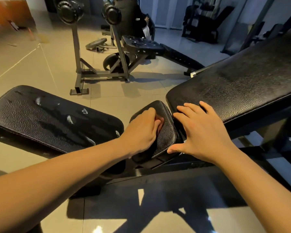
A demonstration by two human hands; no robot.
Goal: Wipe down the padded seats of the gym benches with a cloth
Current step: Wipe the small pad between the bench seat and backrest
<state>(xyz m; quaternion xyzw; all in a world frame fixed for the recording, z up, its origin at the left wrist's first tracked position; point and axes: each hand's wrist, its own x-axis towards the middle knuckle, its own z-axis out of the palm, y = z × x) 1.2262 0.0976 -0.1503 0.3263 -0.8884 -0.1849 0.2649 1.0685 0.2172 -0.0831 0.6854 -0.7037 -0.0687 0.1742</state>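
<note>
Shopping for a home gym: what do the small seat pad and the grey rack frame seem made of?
Small seat pad: probably vinyl or leather over foam; black, pebbled grain, slight sheen, stitched edge seam. Grey rack frame: likely painted steel; straight square-section tubes, dull even grey coat.

I'm in a gym.
Padded benches [54,118] near me; a rack [77,64] with weight plates [112,13] far across the tiles [32,68].

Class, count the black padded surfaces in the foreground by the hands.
3: a wide pad at left, a small seat pad under the left hand, an inclined pad touched by the right hand. Farther benches may carry more.
</note>
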